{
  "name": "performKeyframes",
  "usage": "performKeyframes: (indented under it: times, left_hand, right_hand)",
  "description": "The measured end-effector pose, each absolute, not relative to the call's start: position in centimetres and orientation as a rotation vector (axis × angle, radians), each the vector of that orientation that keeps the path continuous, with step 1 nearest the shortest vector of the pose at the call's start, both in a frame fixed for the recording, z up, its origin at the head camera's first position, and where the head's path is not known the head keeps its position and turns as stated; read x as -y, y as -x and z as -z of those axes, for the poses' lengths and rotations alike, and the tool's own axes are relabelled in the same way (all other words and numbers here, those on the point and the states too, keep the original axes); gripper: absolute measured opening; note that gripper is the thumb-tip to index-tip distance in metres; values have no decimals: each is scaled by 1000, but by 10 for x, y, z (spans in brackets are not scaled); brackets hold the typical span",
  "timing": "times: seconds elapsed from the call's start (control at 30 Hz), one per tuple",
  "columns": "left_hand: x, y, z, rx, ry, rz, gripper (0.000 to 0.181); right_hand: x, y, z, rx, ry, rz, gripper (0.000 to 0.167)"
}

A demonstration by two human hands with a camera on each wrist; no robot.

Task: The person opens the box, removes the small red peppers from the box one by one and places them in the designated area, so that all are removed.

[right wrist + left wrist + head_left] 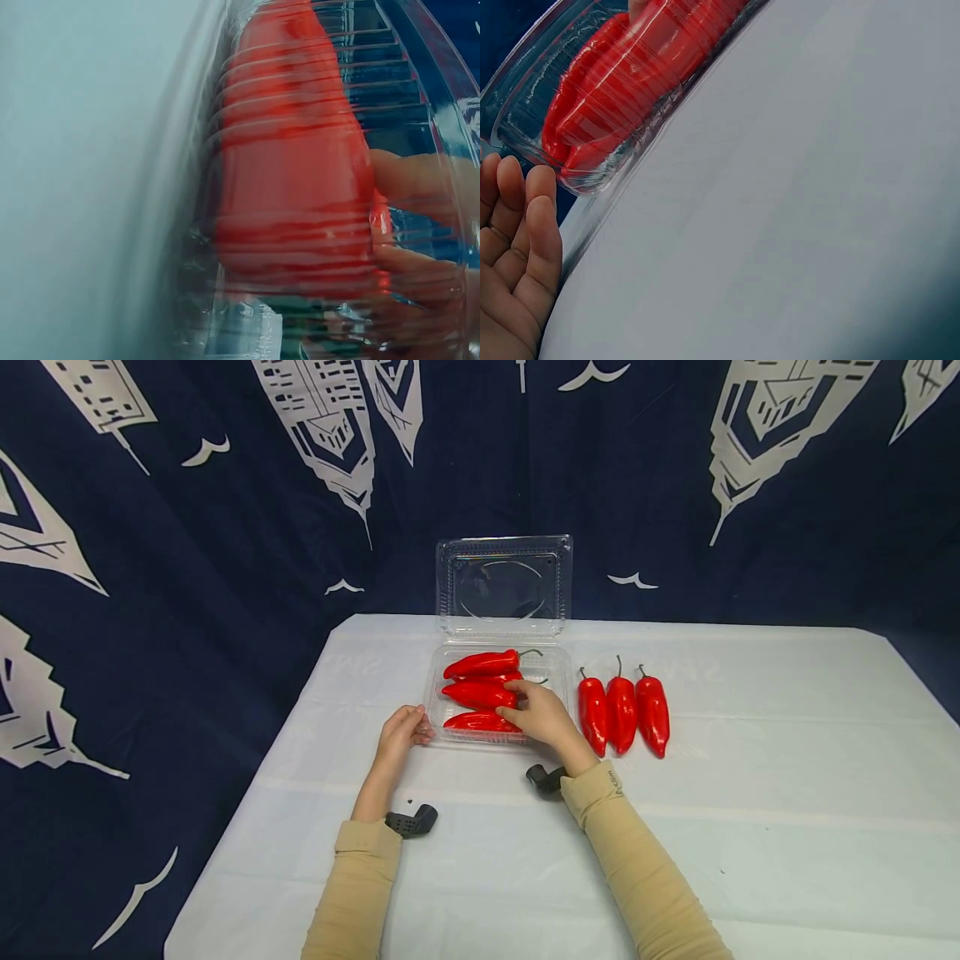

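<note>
A clear plastic clamshell box [558, 660] lies with several glossy red peppers [483, 665] lying crosswise in its base. My right hand [545, 717] reaches in over the box's right side and grips one red pepper [474, 695] near its stem end, thumb on the near side and fingers on the far side. At the box's left edge, my left hand [401, 732] touches the rim with relaxed fingers [544, 225]. Through the ribbed wall in the right wrist view, a pepper [292, 165] shows in front of the right fingertips, somewhat blurred.
The box's lid [504, 589] stands upright at the back. Three more red peppers [621, 714] lie side by side right of the box, stems pointing away. A white cloth covers the table [787, 793]; a dark blue patterned curtain [525, 485] hangs behind.
</note>
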State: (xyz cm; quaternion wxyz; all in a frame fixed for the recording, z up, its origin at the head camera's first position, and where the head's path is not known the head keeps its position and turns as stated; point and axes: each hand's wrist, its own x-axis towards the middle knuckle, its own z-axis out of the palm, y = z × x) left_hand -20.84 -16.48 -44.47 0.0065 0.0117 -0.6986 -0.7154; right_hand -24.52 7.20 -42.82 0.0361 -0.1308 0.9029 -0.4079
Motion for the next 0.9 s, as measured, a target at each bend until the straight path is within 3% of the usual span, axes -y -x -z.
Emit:
performKeyframes:
  times: [0.9]
  left_hand:
    - [168, 223, 470, 2140, -75, 2239, 20]
  right_hand:
    - [-75, 243, 424, -2746, 323, 1537, 40]
